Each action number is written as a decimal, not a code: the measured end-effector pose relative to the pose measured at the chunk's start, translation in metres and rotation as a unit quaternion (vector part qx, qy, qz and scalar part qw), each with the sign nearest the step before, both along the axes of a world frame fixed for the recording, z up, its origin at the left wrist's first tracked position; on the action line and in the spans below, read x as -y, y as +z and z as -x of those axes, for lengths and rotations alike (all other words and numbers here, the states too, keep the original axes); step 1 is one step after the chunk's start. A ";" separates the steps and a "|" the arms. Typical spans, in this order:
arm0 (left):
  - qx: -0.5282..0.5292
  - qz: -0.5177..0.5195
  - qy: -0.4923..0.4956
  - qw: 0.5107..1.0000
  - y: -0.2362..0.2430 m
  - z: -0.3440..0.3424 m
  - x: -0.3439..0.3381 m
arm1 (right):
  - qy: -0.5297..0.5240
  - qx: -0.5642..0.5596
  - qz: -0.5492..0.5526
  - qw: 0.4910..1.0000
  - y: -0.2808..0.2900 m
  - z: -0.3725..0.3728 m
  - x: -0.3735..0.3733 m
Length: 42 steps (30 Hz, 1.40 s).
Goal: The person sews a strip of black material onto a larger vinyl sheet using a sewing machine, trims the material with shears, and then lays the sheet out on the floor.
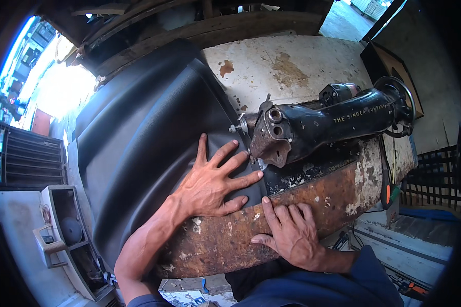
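A large sheet of black leather-like material [153,112] drapes over the left part of the worn table, its right edge running under the head of a black sewing machine [317,120]. My left hand [210,181] lies on that sheet with fingers spread, the fingertips close beside the needle area. The needle and presser foot are mostly hidden behind the machine's head. My right hand [292,233] rests on the brown, peeling tabletop [230,240], fingers stretched out, its index fingertip near the sheet's front right corner. Neither hand grips anything.
Behind the machine is a stained white surface [312,56]. A tool with an orange-tipped handle [388,192] hangs at the table's right side. To the left stands a pale cabinet with open compartments [69,225]. A handwheel [402,102] sits at the machine's right end.
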<state>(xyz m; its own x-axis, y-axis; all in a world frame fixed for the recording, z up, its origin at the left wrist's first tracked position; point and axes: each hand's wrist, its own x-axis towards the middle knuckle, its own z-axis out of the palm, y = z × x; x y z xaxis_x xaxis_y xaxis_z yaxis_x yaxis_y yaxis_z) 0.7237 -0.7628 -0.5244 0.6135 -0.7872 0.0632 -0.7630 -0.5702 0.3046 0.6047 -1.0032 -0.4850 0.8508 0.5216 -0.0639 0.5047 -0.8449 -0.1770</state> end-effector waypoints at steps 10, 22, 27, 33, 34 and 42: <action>0.007 -0.024 -0.024 0.999 0.001 -0.014 -0.004 | 0.004 -0.013 -0.024 1.000 -0.007 -0.013 0.001; 0.024 0.029 -0.047 0.998 -0.002 -0.030 -0.008 | 0.005 0.012 -0.030 0.999 -0.007 -0.028 -0.003; 0.060 0.073 -0.092 0.991 -0.005 -0.034 -0.008 | 0.001 -0.002 -0.007 1.000 -0.001 -0.035 -0.006; 0.062 0.096 -0.107 0.988 -0.005 -0.041 -0.012 | -0.010 -0.012 0.003 1.000 -0.006 -0.039 -0.008; 0.060 0.104 -0.110 0.987 -0.005 -0.043 -0.013 | -0.012 -0.018 0.005 1.000 -0.006 -0.040 -0.008; 0.066 0.123 -0.130 0.982 -0.009 -0.063 -0.018 | -0.030 -0.089 0.008 0.996 -0.002 -0.055 -0.016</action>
